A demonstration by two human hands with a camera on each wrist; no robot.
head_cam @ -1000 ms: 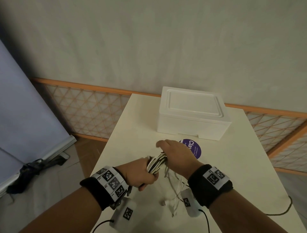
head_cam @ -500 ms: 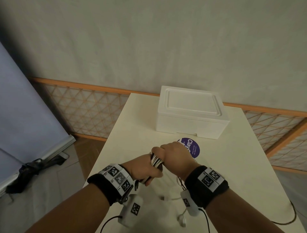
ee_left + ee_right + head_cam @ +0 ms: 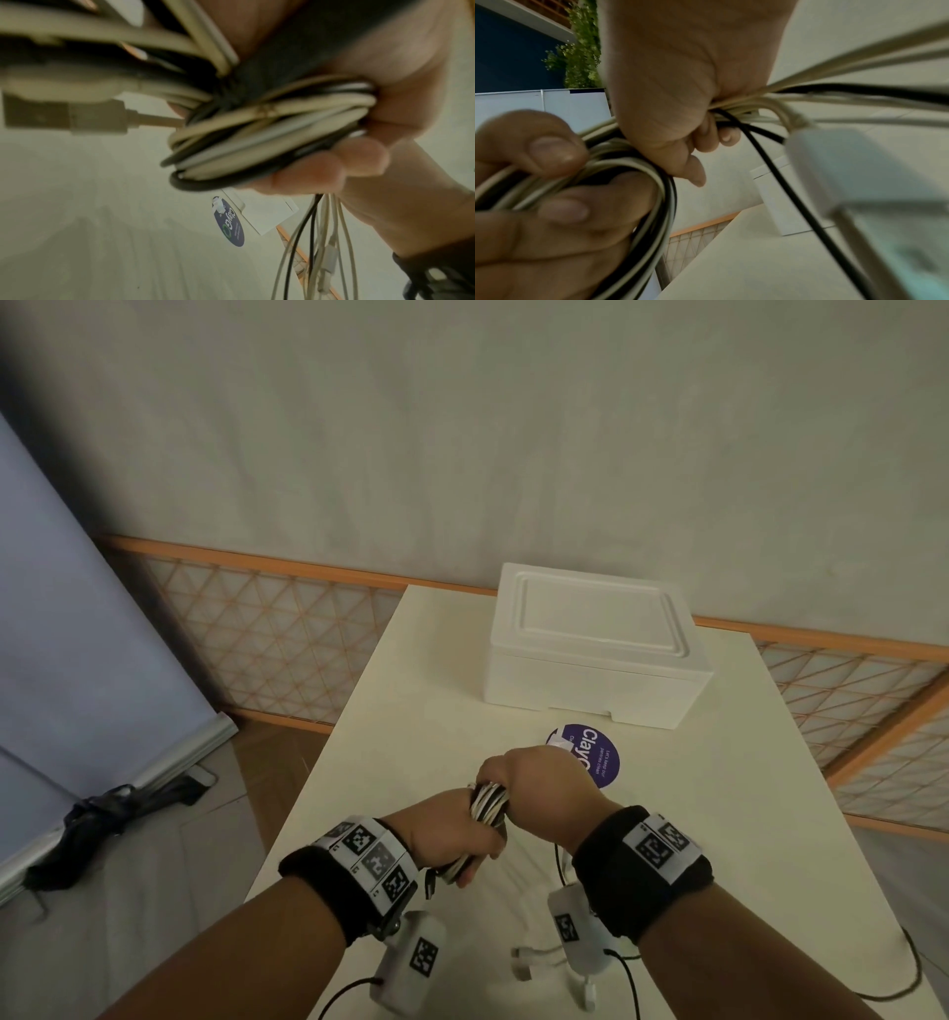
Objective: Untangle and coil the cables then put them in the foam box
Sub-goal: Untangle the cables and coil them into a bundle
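Above the worktop (image 3: 719, 814), the left hand (image 3: 441, 829) and right hand (image 3: 539, 783) both curl their fingers tightly round a coiled bundle of white and black cables (image 3: 488, 803). Loose ends hang below the right hand. The lidded foam box (image 3: 595, 654) stands near the worktop's far edge, well apart from the hands.

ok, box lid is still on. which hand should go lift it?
Right, probably. The right hand is nearer the foam box and grips only the cables' loose ends; the left hand grips the coil.
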